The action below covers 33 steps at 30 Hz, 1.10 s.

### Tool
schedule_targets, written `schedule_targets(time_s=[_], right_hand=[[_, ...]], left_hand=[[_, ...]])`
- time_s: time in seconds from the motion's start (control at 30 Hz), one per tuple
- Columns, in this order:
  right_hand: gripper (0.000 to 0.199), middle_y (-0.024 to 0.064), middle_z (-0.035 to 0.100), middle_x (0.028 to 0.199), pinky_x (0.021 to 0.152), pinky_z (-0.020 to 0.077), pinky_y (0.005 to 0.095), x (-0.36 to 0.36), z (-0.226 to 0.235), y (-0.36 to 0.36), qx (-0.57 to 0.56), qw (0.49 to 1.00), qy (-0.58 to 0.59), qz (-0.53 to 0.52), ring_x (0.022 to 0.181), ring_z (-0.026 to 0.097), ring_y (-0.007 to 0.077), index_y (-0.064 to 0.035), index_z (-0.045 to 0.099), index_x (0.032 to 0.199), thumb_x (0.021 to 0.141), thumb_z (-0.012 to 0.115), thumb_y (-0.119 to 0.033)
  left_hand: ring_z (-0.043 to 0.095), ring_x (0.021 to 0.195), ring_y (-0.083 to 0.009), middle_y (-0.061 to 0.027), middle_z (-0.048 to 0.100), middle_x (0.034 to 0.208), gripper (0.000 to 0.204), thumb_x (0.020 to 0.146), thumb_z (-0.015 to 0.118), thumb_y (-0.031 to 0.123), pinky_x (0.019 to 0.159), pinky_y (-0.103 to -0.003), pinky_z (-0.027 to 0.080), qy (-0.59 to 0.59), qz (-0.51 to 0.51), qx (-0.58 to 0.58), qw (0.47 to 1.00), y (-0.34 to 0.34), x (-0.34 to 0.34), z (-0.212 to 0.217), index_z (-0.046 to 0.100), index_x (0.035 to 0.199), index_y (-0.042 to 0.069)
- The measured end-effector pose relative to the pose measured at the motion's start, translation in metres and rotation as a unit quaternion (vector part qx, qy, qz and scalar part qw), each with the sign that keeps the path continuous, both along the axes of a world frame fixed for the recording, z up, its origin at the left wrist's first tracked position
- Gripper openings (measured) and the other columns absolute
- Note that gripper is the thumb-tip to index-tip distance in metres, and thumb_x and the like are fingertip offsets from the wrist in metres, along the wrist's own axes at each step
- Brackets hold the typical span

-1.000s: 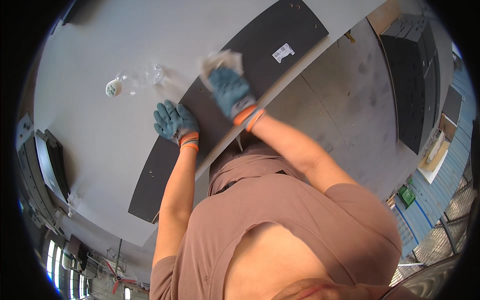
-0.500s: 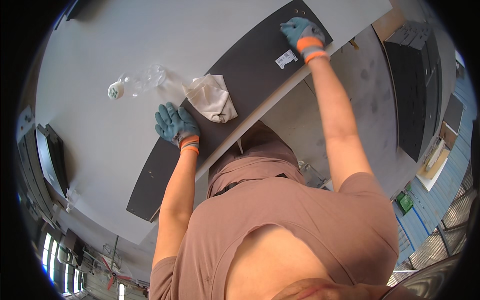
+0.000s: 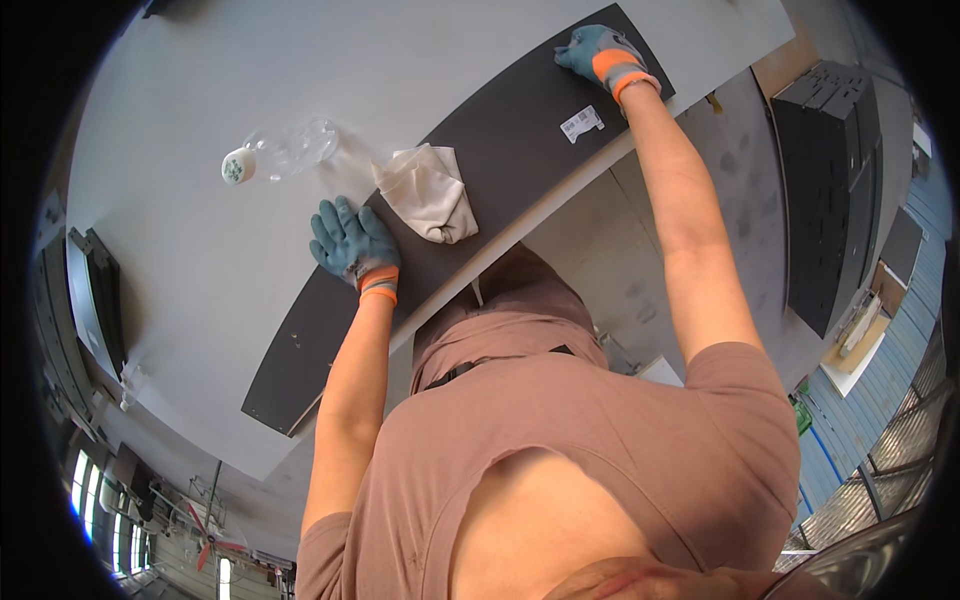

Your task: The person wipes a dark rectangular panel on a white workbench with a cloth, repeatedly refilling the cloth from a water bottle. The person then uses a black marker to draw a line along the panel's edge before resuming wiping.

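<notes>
A long dark grey panel (image 3: pixel 500 135) with one curved edge lies slantwise along the near edge of a pale table. My left hand (image 3: pixel 350 240), in a teal-grey glove with an orange cuff, rests flat across the panel's curved edge, fingers spread. At the panel's far right end my right hand (image 3: pixel 600 55), gloved the same way, presses on the surface with its fingers curled in. Whatever those fingers may hold is hidden. Between the hands a folded off-white cloth (image 3: pixel 430 195) lies on the panel. A white label (image 3: pixel 582 124) is stuck nearer the right hand.
Beyond my left hand a clear plastic bottle (image 3: pixel 290 150) with a white cap lies on its side on the table (image 3: pixel 200 270). Dark panels (image 3: pixel 825 190) are stacked on the right, and more dark pieces (image 3: pixel 95 295) stand at the left edge.
My right hand has shifted slightly along the panel's right end and now covers the small holes seen there before. The left hand stays in place; the view has turned slightly.
</notes>
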State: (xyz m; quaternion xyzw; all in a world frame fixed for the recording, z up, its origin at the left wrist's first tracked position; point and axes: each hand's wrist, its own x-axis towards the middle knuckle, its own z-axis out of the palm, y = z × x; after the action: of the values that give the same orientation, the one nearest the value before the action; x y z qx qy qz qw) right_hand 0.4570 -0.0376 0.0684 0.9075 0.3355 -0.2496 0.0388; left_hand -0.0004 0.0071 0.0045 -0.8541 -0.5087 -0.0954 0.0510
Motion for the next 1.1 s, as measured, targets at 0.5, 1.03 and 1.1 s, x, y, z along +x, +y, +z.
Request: schedule_targets(time_s=[0.5, 1.03, 1.1], right_hand=[[0.035, 0.0109, 0.077, 0.100, 0.087, 0.0543, 0.0444, 0.006, -0.008, 0.000, -0.007, 1.000, 0.023, -0.005, 0.094, 0.071, 0.0321, -0.0101, 0.075, 0.093, 0.082, 0.079, -0.043], [0.043, 0.0076, 0.063, 0.133, 0.118, 0.0334, 0.0507, -0.275, -0.021, -0.052, 0.397, 0.884, -0.050, 0.243, 0.134, 0.051, 0.0266, -0.0108, 0.066, 0.122, 0.087, 0.068, -0.035], [0.048, 0.0068, 0.060, 0.140, 0.122, 0.0284, 0.0514, -0.291, -0.026, -0.054, 0.363, 0.895, -0.053, 0.255, 0.139, 0.048, 0.0265, -0.0118, 0.064, 0.130, 0.090, 0.064, -0.038]], left_hand=[[0.052, 0.137, -0.0358, -0.0117, 0.061, 0.145, 0.047, 0.104, 0.050, 0.040, 0.111, -0.053, 0.035, 0.018, 0.014, -0.019, 1.000, -0.001, -0.002, 0.003, 0.068, 0.133, 0.008], [0.050, 0.141, -0.0348, -0.0107, 0.060, 0.149, 0.047, 0.105, 0.049, 0.042, 0.114, -0.053, 0.034, 0.020, 0.020, -0.025, 0.999, 0.001, 0.000, -0.005, 0.069, 0.134, 0.011], [0.050, 0.140, -0.0349, -0.0111, 0.060, 0.148, 0.047, 0.105, 0.049, 0.042, 0.114, -0.053, 0.034, 0.020, 0.021, -0.023, 0.999, 0.000, -0.003, -0.007, 0.069, 0.133, 0.010]])
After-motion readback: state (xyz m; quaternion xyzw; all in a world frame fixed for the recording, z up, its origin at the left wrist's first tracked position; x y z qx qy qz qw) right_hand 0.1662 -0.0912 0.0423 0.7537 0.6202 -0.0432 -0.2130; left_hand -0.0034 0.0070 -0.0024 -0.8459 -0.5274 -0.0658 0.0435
